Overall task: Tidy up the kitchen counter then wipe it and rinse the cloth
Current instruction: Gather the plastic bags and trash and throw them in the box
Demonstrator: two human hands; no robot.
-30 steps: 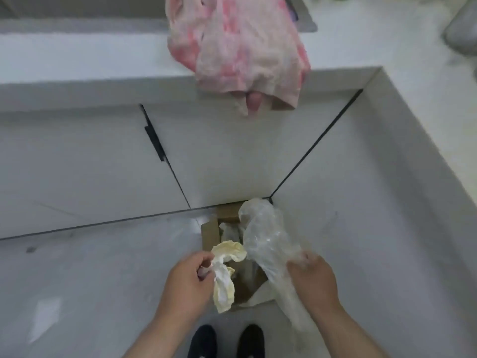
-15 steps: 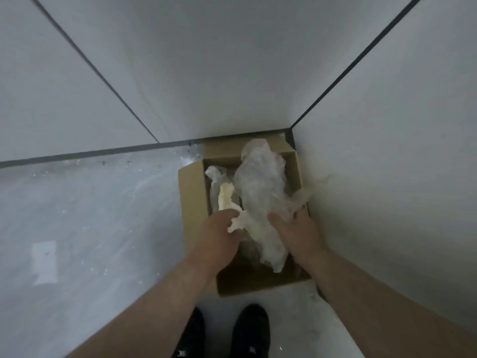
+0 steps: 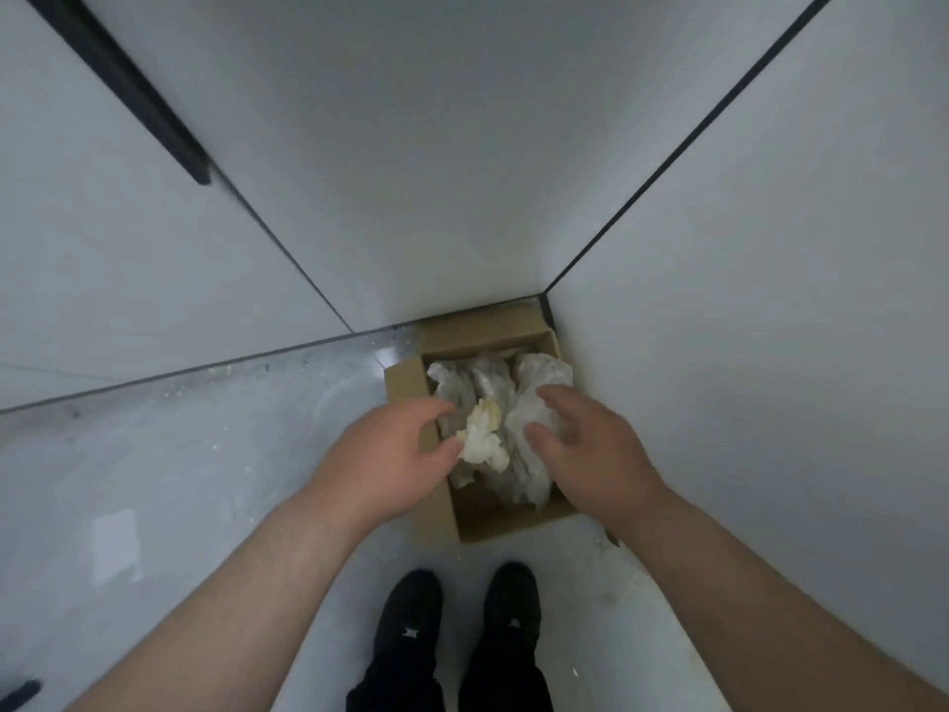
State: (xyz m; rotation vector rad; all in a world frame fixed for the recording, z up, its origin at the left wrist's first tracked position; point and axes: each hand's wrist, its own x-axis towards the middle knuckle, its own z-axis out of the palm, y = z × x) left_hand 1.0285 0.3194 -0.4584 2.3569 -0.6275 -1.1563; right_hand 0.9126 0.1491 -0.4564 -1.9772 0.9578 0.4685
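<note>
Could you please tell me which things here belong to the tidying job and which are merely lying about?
Part of the job: crumpled yellowish wad and clear plastic bag, both in the cardboard box; left hand and right hand, open above them.
Just there: black shoes, speckled floor, pale cabinet doors, black door handle.

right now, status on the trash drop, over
Left hand open, thumb beside yellowish crumpled paper wad. Right hand open over clear crumpled plastic bag. Both lie in brown cardboard box, nothing blocking.
</note>
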